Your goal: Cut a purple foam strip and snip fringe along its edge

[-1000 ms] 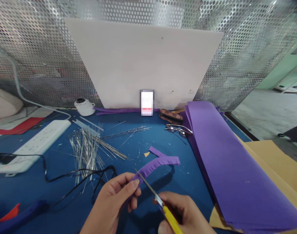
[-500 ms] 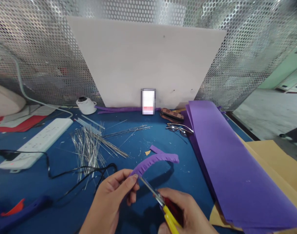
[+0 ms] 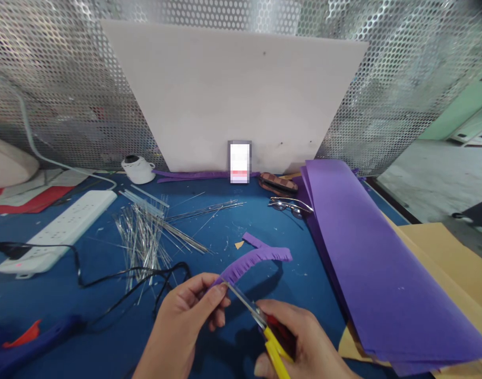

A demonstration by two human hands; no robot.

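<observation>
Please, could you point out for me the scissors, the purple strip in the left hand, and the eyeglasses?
Scissors [image 3: 259,318]: head view, metal part near the pivot.
Purple strip [image 3: 253,258]: head view, middle of its curved length.
Eyeglasses [image 3: 296,212]: head view, on one lens.

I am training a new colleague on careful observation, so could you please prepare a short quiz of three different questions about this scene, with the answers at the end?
1. Which hand holds the yellow-handled scissors?
2. True or false: the eyeglasses lie on the pile of thin metal wires.
3. Fill in the missing word: the left hand pinches a strip that is ____ in colour.

Key:
1. The right hand.
2. False; they lie near the checkered case.
3. Purple.
</observation>
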